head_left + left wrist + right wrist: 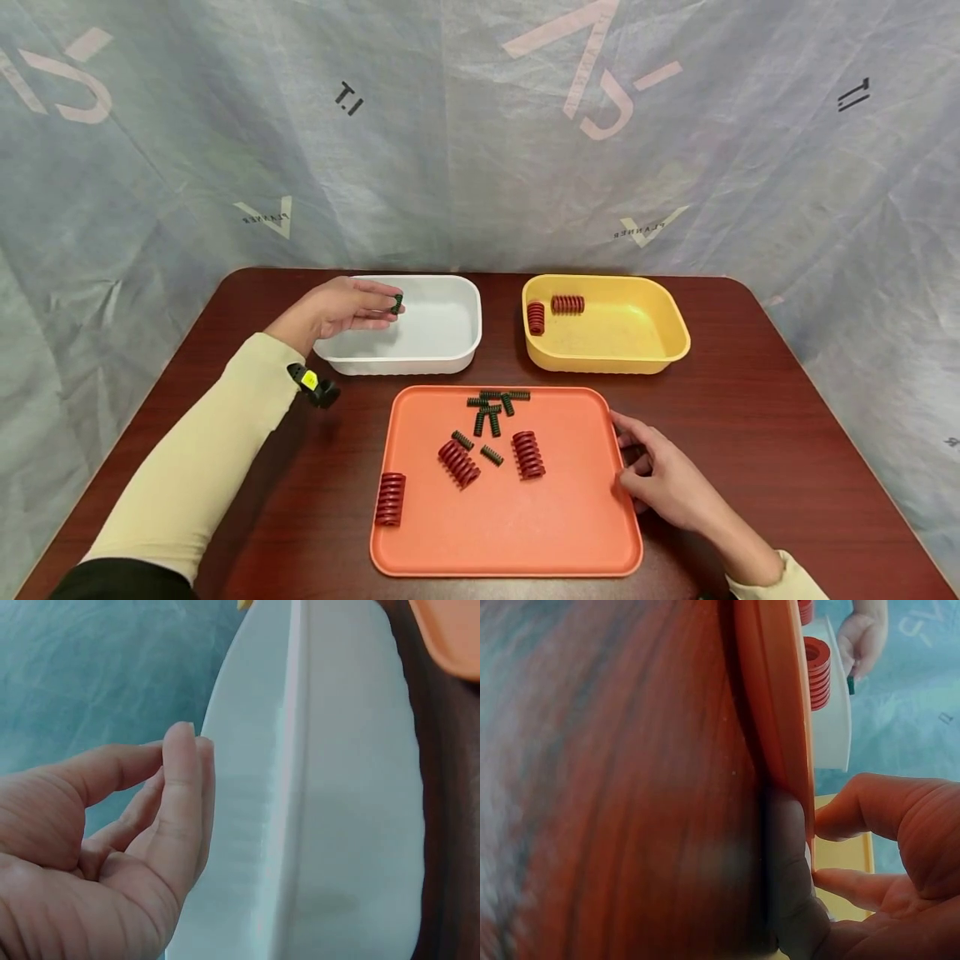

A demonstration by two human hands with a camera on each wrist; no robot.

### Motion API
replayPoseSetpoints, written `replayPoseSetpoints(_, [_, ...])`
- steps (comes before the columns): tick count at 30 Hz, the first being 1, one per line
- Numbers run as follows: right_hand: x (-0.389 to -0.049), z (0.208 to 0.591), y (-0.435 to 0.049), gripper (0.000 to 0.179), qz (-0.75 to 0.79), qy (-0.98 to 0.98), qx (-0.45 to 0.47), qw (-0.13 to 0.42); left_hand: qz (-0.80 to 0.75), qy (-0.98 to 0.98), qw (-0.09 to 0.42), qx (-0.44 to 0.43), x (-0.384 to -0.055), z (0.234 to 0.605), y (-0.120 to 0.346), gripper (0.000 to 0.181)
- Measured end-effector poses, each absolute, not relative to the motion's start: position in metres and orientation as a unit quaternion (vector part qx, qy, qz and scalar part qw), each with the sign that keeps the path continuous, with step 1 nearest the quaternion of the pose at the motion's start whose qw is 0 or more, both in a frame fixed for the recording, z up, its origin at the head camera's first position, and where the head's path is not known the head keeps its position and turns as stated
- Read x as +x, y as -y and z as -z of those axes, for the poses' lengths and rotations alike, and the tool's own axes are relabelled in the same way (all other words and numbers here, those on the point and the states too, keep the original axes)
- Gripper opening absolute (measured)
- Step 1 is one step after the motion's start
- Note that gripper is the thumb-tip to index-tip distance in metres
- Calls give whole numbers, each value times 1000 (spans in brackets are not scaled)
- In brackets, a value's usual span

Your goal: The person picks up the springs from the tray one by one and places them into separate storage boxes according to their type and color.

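My left hand pinches a small dark green spring between thumb and fingertips, above the white container. In the left wrist view the fingers of the left hand hide that spring, beside the container's rim. My right hand grips the right edge of the orange tray. The right wrist view shows fingers of the right hand on both sides of the tray's rim. Several small dark green springs lie clustered on the tray, among three larger red springs.
A yellow container stands at the back right with two red springs in it. All the containers and the tray sit on a dark red-brown table. Grey printed cloth hangs behind the table and at its sides.
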State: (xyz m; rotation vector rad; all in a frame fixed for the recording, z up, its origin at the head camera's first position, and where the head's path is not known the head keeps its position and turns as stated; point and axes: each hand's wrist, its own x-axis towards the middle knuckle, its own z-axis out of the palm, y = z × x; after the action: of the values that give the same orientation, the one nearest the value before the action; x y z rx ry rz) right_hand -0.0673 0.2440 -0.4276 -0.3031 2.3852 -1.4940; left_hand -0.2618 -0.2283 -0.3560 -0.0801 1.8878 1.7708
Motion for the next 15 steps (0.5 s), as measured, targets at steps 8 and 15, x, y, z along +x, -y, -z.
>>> replayPoseSetpoints(8, [-67, 428, -245, 84, 523, -831, -103, 158, -643, -707, 287, -64, -279, 359, 226, 50])
replayPoseSetpoints(15, [-68, 427, -244, 84, 525, -830, -102, 159, -635, -708, 298, -80, -289, 365, 226, 49])
